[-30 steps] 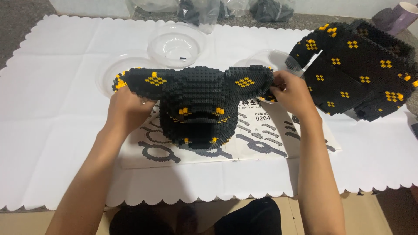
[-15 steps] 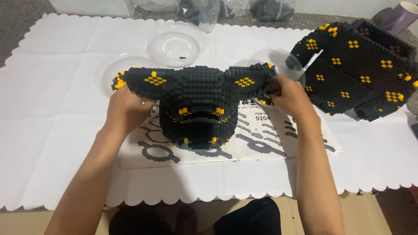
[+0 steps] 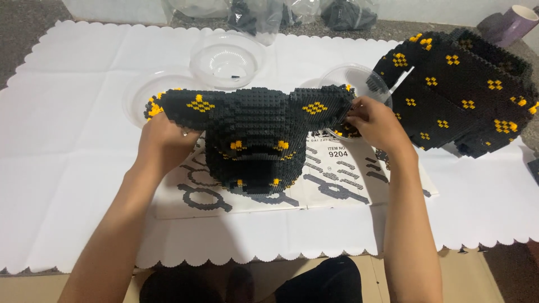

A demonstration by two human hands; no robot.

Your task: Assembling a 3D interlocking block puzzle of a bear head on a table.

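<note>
Head view showed both hands clamped on the black brick model [image 3: 255, 137]: left hand [image 3: 165, 140] under its left wing, right hand [image 3: 377, 124] at its right wing. Behind it stood clear bowls [image 3: 227, 56]; right of it, a second brick piece [image 3: 466, 95].

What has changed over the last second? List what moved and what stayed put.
Hardly anything moved. The right hand shifted its fingers slightly at the right wing of the black-and-yellow brick model, keeping its pinch there. The left hand stayed under the left wing. Nothing was taken up or let go. The second brick section, clear plastic bowls and instruction sheet kept their places.
</note>
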